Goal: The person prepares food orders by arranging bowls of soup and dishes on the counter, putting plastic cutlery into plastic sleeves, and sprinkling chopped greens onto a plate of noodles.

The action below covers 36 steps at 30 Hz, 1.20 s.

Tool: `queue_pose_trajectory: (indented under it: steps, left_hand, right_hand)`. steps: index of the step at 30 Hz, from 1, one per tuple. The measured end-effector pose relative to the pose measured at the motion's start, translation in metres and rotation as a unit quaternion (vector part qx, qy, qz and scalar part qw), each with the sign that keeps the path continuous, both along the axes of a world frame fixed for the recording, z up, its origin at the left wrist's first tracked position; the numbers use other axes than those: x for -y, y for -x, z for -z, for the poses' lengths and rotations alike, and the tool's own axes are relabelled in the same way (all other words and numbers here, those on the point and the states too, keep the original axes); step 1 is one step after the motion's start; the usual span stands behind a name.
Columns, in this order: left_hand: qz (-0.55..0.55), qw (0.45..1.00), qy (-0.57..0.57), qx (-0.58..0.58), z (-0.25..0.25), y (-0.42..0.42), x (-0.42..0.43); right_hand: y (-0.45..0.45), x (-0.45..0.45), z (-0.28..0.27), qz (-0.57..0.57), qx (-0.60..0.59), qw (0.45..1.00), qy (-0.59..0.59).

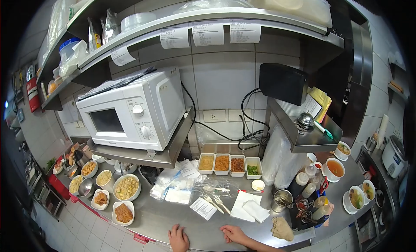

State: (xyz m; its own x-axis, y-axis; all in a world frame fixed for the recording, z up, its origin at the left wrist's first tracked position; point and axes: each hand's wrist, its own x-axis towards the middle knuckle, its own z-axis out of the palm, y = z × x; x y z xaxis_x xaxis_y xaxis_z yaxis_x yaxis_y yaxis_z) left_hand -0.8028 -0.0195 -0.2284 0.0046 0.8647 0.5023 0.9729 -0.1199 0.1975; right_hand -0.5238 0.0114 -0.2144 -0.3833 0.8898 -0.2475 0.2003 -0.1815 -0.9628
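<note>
My left hand rests on the steel counter near its front edge, fingers apart and nothing in it. To its right, my right hand lies on the counter with its fingers curled; whether they hold anything is hidden. Beyond them are a printed slip, white plastic forks and white napkins. A folded beige cloth sits right of my right hand. Left of my left hand stands a white dish of fried food.
A microwave stands on a raised shelf at left. Bowls of food, including a large one, line the left side. Several topping containers stand at the back. Sauce bottles and soup bowls are at right.
</note>
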Motion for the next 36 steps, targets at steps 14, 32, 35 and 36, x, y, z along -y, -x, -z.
queue_pose_trajectory:
  steps: [14,32,35,36]
  left_hand:
    - [-0.003,0.986,-0.037,0.16,-0.006,-0.007,-0.002]
    - [-0.025,0.493,-0.077,0.866,-0.018,0.182,-0.013]
    - [-0.057,0.421,-0.106,0.899,-0.037,0.192,-0.018]
    - [-0.057,0.426,-0.125,0.894,-0.028,0.201,-0.025]
  right_hand:
    - [-0.004,-0.004,0.014,-0.042,0.019,0.994,-0.103]
    - [0.114,-0.047,0.031,-0.067,0.034,0.993,-0.09]
    - [0.181,-0.063,0.017,-0.138,0.005,0.99,-0.04]
    - [0.205,-0.072,0.015,-0.145,-0.033,0.989,0.003]
